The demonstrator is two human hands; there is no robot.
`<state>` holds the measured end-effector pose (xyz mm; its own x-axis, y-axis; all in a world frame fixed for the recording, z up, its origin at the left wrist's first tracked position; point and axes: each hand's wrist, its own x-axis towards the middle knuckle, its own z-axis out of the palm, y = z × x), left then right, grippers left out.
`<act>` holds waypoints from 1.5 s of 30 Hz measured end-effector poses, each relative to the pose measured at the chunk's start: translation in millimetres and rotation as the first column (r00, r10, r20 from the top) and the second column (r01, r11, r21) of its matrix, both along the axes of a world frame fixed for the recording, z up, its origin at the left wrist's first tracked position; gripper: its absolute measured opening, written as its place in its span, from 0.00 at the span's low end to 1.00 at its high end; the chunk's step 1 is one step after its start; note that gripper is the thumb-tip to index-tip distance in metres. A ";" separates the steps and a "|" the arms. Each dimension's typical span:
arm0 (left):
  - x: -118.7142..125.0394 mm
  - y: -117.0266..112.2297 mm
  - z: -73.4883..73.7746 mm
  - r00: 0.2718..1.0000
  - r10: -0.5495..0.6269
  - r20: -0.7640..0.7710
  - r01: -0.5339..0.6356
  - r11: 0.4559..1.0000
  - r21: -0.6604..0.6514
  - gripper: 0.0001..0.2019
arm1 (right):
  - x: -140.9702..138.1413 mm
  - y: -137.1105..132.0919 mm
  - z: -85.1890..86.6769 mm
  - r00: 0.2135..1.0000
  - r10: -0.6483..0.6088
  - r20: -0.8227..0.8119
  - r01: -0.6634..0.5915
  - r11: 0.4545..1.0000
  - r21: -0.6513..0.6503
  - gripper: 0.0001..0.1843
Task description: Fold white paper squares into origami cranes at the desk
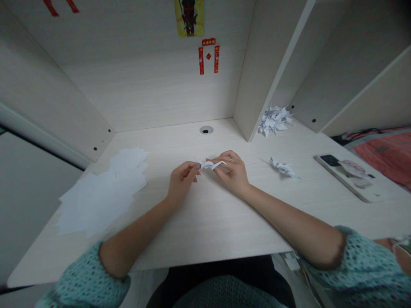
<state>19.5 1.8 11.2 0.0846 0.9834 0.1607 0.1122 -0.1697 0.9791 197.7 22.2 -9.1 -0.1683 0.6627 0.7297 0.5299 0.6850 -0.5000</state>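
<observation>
White folded paper: a small folded paper (211,164) sits at the centre of the frame, held just above the tabletop (208,218) between the two hands.
Left hand: the left hand (181,177) has its fingertips closed together on the left end of the small folded paper, with the wrist low over the wood.
Right hand: the right hand (233,171) is pinched on the right end of the same piece; its fingers are curled, and one finger wears a ring.
Sleeves: teal knitted sleeves (86,282) are pushed up both forearms, at the lower corners of the frame.
Loose sheets: a spread stack of plain white sheets (102,188) lies flat at the left of the frame, well apart from the hands.
Finished pieces: one folded paper shape (282,167) lies right of the right hand, apart from it; a heap of similar shapes (274,119) sits further back, just beside the foot of the upright divider.
Phone: a phone (345,173) lies flat at the right of the frame, at an angle.
Cable hole: a round grommet (206,129) is set in the wood behind the hands.
Back wall: red paper strips (208,55) and a yellow picture (189,17) are stuck on the pale wood panel at the upper centre.
</observation>
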 end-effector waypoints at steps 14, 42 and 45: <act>7.8 -1.7 -4.0 0.973 -0.088 0.211 0.124 0.978 -0.168 0.33 | 1.5 -0.1 0.2 0.996 0.085 -0.032 -0.085 0.996 0.017 0.08; 3.4 3.3 -16.4 0.953 -0.134 0.270 0.174 0.976 -0.132 0.14 | -5.3 6.0 -16.7 0.967 0.068 -0.245 -0.163 0.906 -0.391 0.09; 3.7 3.2 -17.3 0.961 -0.118 0.250 0.157 0.978 -0.139 0.15 | -4.7 5.9 -18.3 0.974 0.041 -0.222 -0.130 0.905 -0.405 0.09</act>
<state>23.2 5.0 -6.1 0.1989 0.9793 0.0381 -0.1423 -0.0096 0.9898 193.0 28.1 -27.4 -0.1157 0.9020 0.4159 0.3352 0.4296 -0.8385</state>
